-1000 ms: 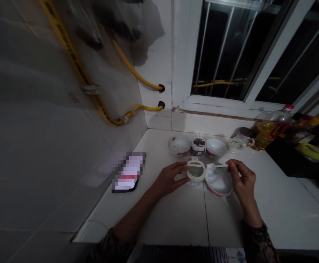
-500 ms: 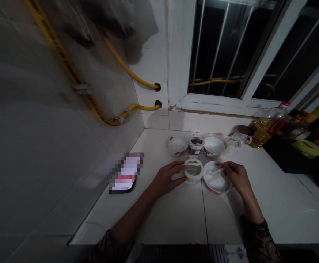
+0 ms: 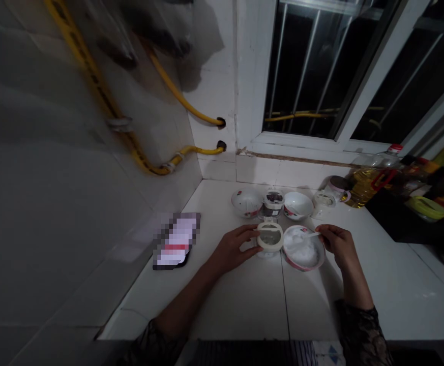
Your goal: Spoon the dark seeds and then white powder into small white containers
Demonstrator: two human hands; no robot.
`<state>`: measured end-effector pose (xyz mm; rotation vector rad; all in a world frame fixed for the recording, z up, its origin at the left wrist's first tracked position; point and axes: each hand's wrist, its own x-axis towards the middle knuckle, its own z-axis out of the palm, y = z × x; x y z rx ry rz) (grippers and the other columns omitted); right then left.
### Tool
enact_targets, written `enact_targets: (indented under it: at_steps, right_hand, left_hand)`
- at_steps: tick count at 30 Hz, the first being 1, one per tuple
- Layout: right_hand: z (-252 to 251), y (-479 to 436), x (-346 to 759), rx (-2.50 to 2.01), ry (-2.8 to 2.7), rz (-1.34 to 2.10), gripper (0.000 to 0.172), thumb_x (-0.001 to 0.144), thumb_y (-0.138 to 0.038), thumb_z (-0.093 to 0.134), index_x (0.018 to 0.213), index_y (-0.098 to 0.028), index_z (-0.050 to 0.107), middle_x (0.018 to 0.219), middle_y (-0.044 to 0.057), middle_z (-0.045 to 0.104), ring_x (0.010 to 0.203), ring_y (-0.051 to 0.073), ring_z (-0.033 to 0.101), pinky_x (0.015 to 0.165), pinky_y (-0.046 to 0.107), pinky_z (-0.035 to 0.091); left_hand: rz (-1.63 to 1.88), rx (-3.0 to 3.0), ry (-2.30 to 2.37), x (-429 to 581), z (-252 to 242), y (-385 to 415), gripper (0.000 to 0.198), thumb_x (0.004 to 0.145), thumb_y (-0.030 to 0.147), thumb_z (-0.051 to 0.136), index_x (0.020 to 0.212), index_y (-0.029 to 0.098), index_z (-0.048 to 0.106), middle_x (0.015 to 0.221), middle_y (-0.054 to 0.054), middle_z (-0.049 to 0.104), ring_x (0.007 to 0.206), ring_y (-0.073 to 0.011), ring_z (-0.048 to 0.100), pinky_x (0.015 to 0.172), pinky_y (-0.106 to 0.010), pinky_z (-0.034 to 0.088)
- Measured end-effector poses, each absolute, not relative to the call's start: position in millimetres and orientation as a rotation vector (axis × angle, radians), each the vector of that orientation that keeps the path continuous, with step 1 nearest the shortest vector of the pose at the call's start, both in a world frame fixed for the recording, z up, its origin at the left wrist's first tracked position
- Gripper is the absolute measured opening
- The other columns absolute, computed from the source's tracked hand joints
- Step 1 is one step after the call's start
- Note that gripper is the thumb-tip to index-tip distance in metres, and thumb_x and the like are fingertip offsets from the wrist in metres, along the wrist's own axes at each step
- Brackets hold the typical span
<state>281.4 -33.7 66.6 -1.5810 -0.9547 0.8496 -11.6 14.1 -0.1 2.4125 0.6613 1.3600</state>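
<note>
My left hand [image 3: 240, 245] grips the left side of a clear seasoning jar [image 3: 270, 237] with a cream rim, thumb and fingers on its edge. Its contents are hard to make out. Just right of the jar stands a bowl [image 3: 301, 265] with a reddish outside, holding a white grainy heap [image 3: 301, 250]. Pinched by its handle end, a small white spoon [image 3: 308, 235] is in my right hand [image 3: 338, 243], its other end over the white heap. Whether the spoon carries anything is too small to tell.
Behind stand a white bowl [image 3: 246, 203], a jar with dark contents [image 3: 272, 203], another bowl [image 3: 298, 205] and a clear jar [image 3: 324, 202]. An oil bottle [image 3: 362, 183] and a dark box [image 3: 397, 213] are at right. A phone [image 3: 176, 240] lies left, near the tiled wall.
My right hand has shifted a little to the right and back from the bowl's middle, showing more of the spoon. My left hand stays on the jar.
</note>
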Motion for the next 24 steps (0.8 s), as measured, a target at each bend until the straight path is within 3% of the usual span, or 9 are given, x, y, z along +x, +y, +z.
enact_targets:
  at_steps: [12, 24]
  right_hand:
    - [64.0, -35.7, 281.9, -1.682, -1.195, 0.611, 0.036, 0.062, -0.051, 0.065, 0.066, -0.015, 0.072, 0.047, -0.001, 0.055, 0.045, 0.012, 0.044, 0.044, 0.025, 0.029]
    - [70.9, -37.9, 279.5, -1.569, -1.141, 0.843, 0.041, 0.058, -0.054, 0.072, 0.072, -0.015, 0.072, 0.055, 0.002, 0.064, 0.04, 0.007, 0.033, 0.04, 0.023, 0.023]
  left_hand:
    - [1.347, 2.418, 0.673, -12.4, 1.0, 14.1, 0.026, 0.093, 0.036, 0.065, 0.111, 0.018, 0.065, 0.121, -0.014, 0.07, 0.09, -0.0171, 0.073, 0.071, -0.029, 0.065]
    - [1.369, 2.412, 0.652, -11.3, -0.2, 14.5, 0.025, 0.094, 0.036, 0.065, 0.112, 0.019, 0.065, 0.121, -0.014, 0.07, 0.095, -0.0184, 0.073, 0.072, -0.03, 0.066]
